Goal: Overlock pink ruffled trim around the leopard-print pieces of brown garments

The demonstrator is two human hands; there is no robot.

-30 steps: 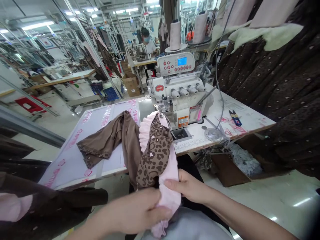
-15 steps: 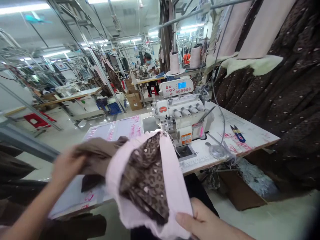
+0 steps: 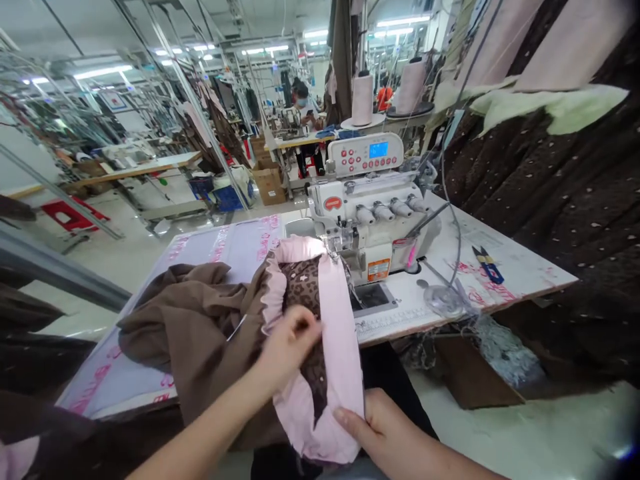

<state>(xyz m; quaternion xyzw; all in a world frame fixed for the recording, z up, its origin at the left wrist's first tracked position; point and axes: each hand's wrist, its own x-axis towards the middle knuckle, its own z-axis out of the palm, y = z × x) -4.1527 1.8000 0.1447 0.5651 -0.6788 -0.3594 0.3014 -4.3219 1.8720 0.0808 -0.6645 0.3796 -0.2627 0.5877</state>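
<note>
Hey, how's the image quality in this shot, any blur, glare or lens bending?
Head view: even overhead strip lights, blown out to white; overlock machine and pink-trimmed garment sharp; left hand slightly soft, right hand clear; wide-angle lens tilts the steel rails and hanging brown fabric outward; bottom right corner darkens.

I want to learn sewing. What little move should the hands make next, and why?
Probably the left hand should smooth the leopard cloth flat along the pink band: it bunches there, while the right hand holds the band's end.
</note>
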